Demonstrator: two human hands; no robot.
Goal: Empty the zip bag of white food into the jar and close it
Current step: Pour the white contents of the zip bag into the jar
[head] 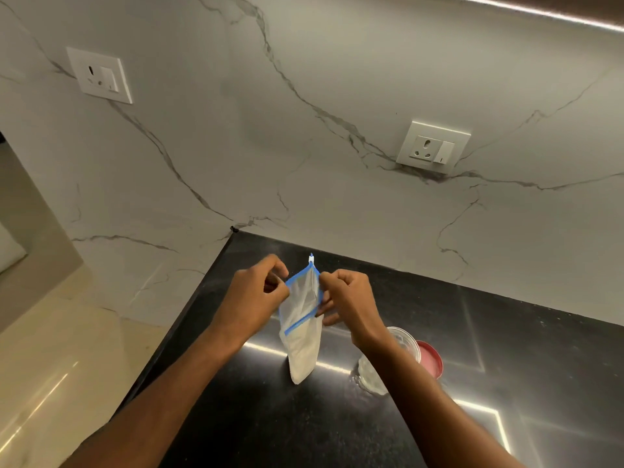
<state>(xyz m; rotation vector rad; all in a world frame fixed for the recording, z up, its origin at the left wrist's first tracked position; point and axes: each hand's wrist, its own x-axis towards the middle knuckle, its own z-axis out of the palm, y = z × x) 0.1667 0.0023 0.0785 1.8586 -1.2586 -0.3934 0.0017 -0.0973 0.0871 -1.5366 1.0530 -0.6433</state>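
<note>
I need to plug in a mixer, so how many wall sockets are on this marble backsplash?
2. One white socket plate sits high on the left of the marble wall; the other white socket plate is lower on the right, above the black counter. More may lie outside the frame.

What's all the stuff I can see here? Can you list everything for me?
zip bag: one, clear with a blue zip strip, white food in its lower part, held up above the countertop between both hands
jar: one, clear, on the countertop right of the bag, partly hidden by the right forearm
lid: one, red, lying on the countertop just right of the jar
countertop: one, glossy black
wall sockets: two, white, one upper left, one at right
marble wall: white with grey veins, behind the counter
left hand: pinching the bag's top edge
right hand: pinching the opposite top edge
</note>
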